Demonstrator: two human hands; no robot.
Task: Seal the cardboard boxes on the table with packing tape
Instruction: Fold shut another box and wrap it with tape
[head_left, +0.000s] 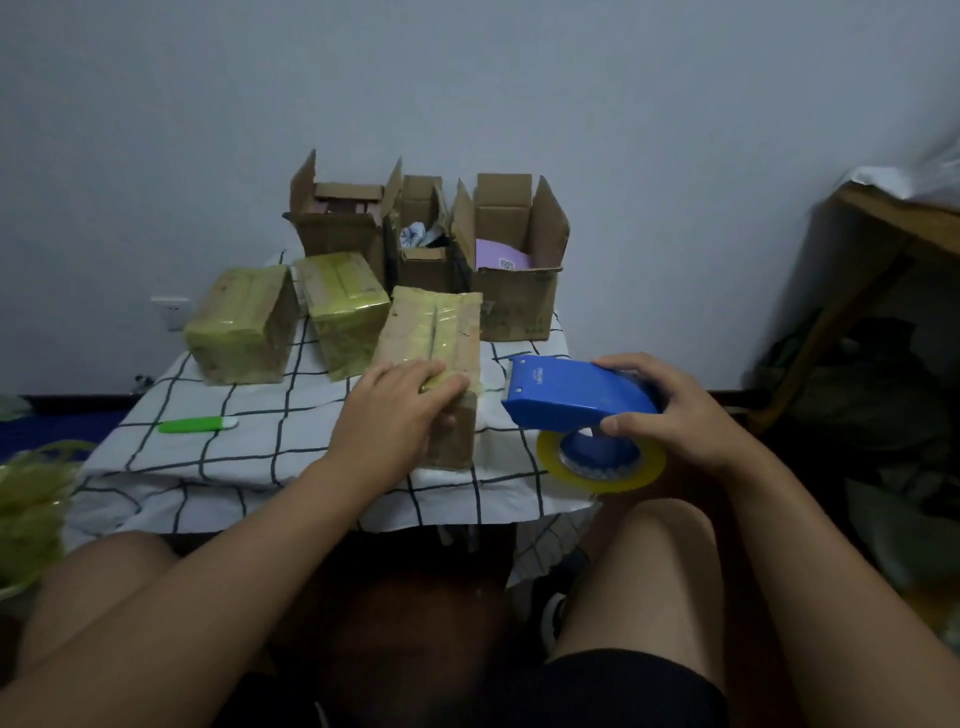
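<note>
Head view, the only one supplied. A small table (156, 462) under a checked cloth sits at centre frame. At centre, the near box (431, 358) lies closed, its top covered with yellowish tape. The left hand (395, 410) rests on the near end of this box, fingers bent over the top edge and pressing the tape down; it grips nothing else. To the right of it, the right hand (670, 410) grasps a blue tape dispenser (576, 395), fingers wrapped round its body, thumb underneath; the yellow tape roll (602, 465) hangs below the dispenser at the table's right edge. The dispenser stands just beside the box, not touching it.

Two more taped boxes (244, 325) (345, 312) lie at left of centre. Three open boxes (337, 223) (423, 244) (519, 270) stand behind at upper centre, flaps up, unsealed.

A green pen-shaped tool (197, 425) lies on the cloth at left.

Assessment: the boxes appear small, light and fairly stiff, though worn cardboard may dent. The taped faces look slick; hold by the bare side walls or corners. An open box is best steadied with flaps pressed shut before taping.
</note>
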